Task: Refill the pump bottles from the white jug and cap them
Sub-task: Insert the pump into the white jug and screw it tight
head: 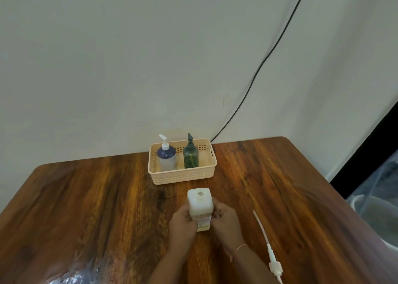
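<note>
A white square bottle [200, 204] with an open neck hole on top stands upright on the wooden table [107, 197]. My left hand [182, 221] grips its left side and my right hand [226, 219] grips its right side. A little yellowish liquid shows at its bottom. Its white pump head with the long dip tube [269, 242] lies on the table to the right of my right forearm. In a peach basket [183, 176] behind stand a blue pump bottle [167, 156] and a green pump bottle [190, 155], both capped. No white jug is in view.
The basket sits against the wall at the table's back edge. A black cable [258, 68] runs down the wall behind it. A clear plastic bag [71, 277] lies at the near left. A white bin with a plastic liner [374, 214] stands right of the table.
</note>
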